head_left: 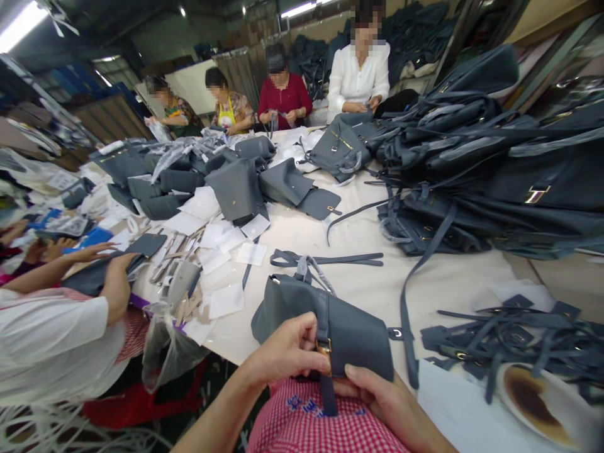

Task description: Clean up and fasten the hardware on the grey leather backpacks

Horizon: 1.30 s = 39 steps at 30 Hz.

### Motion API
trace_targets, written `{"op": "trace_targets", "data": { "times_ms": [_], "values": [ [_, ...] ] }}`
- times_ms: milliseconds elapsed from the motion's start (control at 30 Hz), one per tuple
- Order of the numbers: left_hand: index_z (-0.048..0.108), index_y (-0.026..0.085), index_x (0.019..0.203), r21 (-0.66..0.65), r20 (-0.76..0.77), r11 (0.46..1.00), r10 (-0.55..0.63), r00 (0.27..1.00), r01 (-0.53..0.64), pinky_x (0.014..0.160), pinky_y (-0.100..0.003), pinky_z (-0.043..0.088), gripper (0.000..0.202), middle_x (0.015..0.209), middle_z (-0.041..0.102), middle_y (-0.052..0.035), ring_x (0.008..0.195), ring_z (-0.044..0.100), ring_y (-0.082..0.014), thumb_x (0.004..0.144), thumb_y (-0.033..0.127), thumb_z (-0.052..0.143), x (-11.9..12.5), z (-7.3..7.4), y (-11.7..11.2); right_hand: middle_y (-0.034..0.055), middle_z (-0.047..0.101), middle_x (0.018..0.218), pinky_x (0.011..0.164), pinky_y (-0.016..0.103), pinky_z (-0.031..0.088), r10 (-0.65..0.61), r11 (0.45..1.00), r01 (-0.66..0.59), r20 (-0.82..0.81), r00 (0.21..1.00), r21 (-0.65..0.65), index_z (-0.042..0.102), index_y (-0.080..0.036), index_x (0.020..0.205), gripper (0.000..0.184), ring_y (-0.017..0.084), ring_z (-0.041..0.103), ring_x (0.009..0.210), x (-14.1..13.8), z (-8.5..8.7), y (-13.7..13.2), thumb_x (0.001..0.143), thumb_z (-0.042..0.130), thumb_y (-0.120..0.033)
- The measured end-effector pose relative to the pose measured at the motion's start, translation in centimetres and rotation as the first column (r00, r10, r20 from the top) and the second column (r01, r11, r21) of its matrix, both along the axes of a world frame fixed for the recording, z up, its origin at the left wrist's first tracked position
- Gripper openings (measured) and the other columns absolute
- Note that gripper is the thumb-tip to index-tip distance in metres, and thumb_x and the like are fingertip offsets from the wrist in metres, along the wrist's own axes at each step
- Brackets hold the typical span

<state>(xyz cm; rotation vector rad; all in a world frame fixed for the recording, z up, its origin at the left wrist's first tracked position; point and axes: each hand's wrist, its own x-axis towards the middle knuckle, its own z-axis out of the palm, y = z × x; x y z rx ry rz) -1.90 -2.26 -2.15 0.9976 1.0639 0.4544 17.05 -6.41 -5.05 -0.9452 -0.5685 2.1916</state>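
A dark blue-grey leather handbag (363,330) lies at the table's near edge, against a red checked apron (292,421). My left hand (290,349) is closed at the bag's strap (323,314), with thumb and fingers pinching beside the gold buckle (324,348). Below the buckle, the strap's loose end hangs over the apron. My right hand (377,393) grips the bag's lower edge, thumb on the front; its other fingers are hidden behind the bag. Clear wrapping covers the bag's handle (306,267).
Loose straps (330,258) lie beyond the bag. Bags are heaped at the right (472,176) and left (165,170). More straps (519,340) lie near a bowl of brown matter (533,402). White paper pieces (226,299) are scattered leftward. Co-workers sit around; one's hands (117,264) hold a bag.
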Motion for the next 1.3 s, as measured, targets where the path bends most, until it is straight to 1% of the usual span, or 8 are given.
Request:
{"op": "trace_targets", "data": {
  "times_ms": [133, 300, 400, 500, 700, 900, 1100, 1300],
  "values": [
    [0.039, 0.022, 0.077, 0.005, 0.037, 1.000, -0.001, 0.999, 0.001, 0.042, -0.017, 0.028, 0.037, 0.058, 0.042, 0.0120, 0.043, 0.040, -0.0045, 0.064, 0.019, 0.074, 0.0, -0.5, -0.1, 0.0172, 0.075, 0.105, 0.104, 0.056, 0.039, 0.008, 1.000, -0.010, -0.096, 0.995, -0.021, 0.071, -0.010, 0.108, 0.047, 0.037, 0.063, 0.113, -0.2, 0.7, 0.3, 0.075, 0.070, -0.044],
    [0.038, 0.022, 0.077, 0.038, 0.014, 0.999, -0.018, 1.000, 0.018, 0.045, -0.019, 0.029, 0.032, 0.059, 0.040, 0.0117, 0.046, 0.040, -0.0056, 0.067, 0.018, 0.067, 0.2, -0.6, -0.1, 0.0173, 0.074, 0.106, 0.104, 0.059, 0.039, -0.029, 0.999, 0.030, 0.013, 0.999, -0.030, 0.071, -0.011, 0.109, 0.051, 0.038, 0.061, 0.115, 0.3, -0.3, 0.4, 0.072, 0.072, -0.046],
    [0.038, 0.022, 0.074, 0.107, -0.138, 0.994, -0.016, 0.990, 0.031, 0.046, -0.019, 0.026, 0.031, 0.059, 0.037, 0.0115, 0.050, 0.036, -0.0059, 0.067, 0.021, 0.069, 0.8, 0.0, -0.2, 0.0160, 0.075, 0.106, 0.104, 0.060, 0.038, -0.070, 0.997, 0.071, 0.112, 0.991, -0.009, 0.071, -0.013, 0.109, 0.050, 0.038, 0.061, 0.115, 0.8, -1.4, 0.2, 0.071, 0.073, -0.044],
    [0.037, 0.021, 0.068, 0.189, -0.290, 0.982, 0.086, 0.953, -0.031, 0.045, -0.019, 0.021, 0.040, 0.056, 0.036, 0.0116, 0.051, 0.032, -0.0056, 0.062, 0.024, 0.076, 1.5, 0.3, -0.2, 0.0160, 0.075, 0.106, 0.104, 0.060, 0.039, -0.066, 0.997, 0.069, 0.119, 0.991, -0.019, 0.072, -0.013, 0.107, 0.049, 0.038, 0.061, 0.115, 0.8, -1.6, 0.0, 0.071, 0.073, -0.045],
    [0.035, 0.022, 0.069, 0.011, -0.038, 1.000, 0.012, 0.999, -0.012, 0.039, -0.017, 0.025, 0.033, 0.053, 0.051, 0.0091, 0.039, 0.041, -0.0051, 0.068, 0.023, 0.068, 1.2, -0.7, 0.1, 0.0168, 0.073, 0.111, 0.106, 0.058, 0.036, -0.047, 0.999, 0.048, 0.051, 0.998, -0.010, 0.071, -0.012, 0.108, 0.046, 0.037, 0.058, 0.119, 0.8, -0.4, 0.1, 0.072, 0.073, -0.042],
    [0.039, 0.021, 0.070, -0.023, 0.069, 0.999, -0.033, 0.997, 0.034, 0.038, -0.014, 0.024, 0.029, 0.051, 0.052, 0.0081, 0.038, 0.041, -0.0039, 0.071, 0.023, 0.067, 0.5, -1.1, 0.4, 0.0180, 0.073, 0.109, 0.104, 0.060, 0.039, -0.033, 0.999, 0.029, -0.084, 0.996, -0.046, 0.074, -0.011, 0.101, 0.040, 0.038, 0.062, 0.114, 0.5, -0.7, -0.2, 0.075, 0.071, -0.041],
    [0.041, 0.021, 0.074, -0.013, 0.079, 0.998, -0.064, 0.995, 0.066, 0.039, -0.015, 0.024, 0.025, 0.048, 0.049, 0.0095, 0.038, 0.037, -0.0041, 0.074, 0.026, 0.065, 0.2, -1.4, 0.2, 0.0184, 0.075, 0.105, 0.104, 0.058, 0.039, -0.017, 0.997, 0.006, -0.154, 0.988, -0.072, 0.073, -0.010, 0.106, 0.039, 0.036, 0.065, 0.110, 0.4, -0.9, -0.1, 0.078, 0.068, -0.037],
    [0.039, 0.022, 0.077, 0.079, -0.106, 0.997, 0.022, 0.994, -0.013, 0.043, -0.018, 0.027, 0.018, 0.053, 0.048, 0.0093, 0.043, 0.041, -0.0069, 0.076, 0.024, 0.057, 1.4, -1.3, -0.8, 0.0157, 0.077, 0.097, 0.102, 0.057, 0.043, -0.062, 0.994, 0.064, 0.026, 0.998, -0.092, 0.075, -0.012, 0.103, 0.043, 0.037, 0.068, 0.103, 0.6, -1.5, 0.0, 0.072, 0.075, -0.041]
  ]
}}
